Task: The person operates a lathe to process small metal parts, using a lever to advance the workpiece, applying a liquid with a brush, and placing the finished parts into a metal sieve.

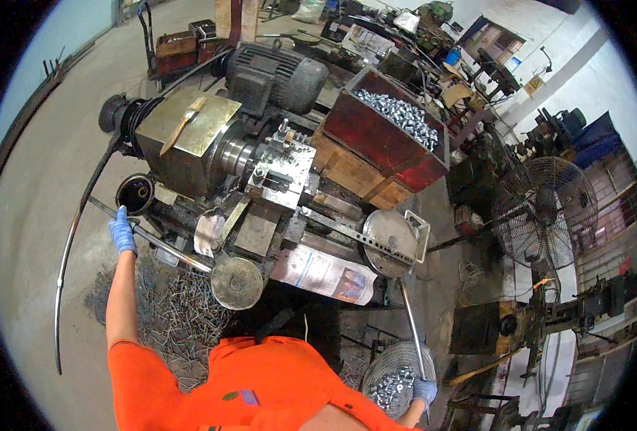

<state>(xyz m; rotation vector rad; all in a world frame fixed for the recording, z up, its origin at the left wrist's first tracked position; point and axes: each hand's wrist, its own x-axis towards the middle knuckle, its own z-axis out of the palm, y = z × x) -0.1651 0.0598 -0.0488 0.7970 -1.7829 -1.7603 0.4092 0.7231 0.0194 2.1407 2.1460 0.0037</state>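
Note:
My left hand (122, 233), in a blue glove, is closed around a shiny metal bar (178, 256) at the left of a small lathe. The bar slants down to a round grey disc (237, 283) near my body. On the lathe are a metal-topped headstock (196, 115), a bright chuck (236, 156) and a tool slide (284, 171). My right hand (425, 391), also gloved, is closed on the lower part of a long metal lever (412, 323). Its fingers are partly hidden. Beside that hand sits a round mesh basket (376, 366) holding small shiny metal parts (394, 389).
A red bin (376, 136) of similar parts rests on a wooden crate (361, 176) behind the lathe. A motor (279, 75) stands at the back. Metal shavings (174, 316) cover the floor at left. A large fan (546, 208) and other machines stand at right.

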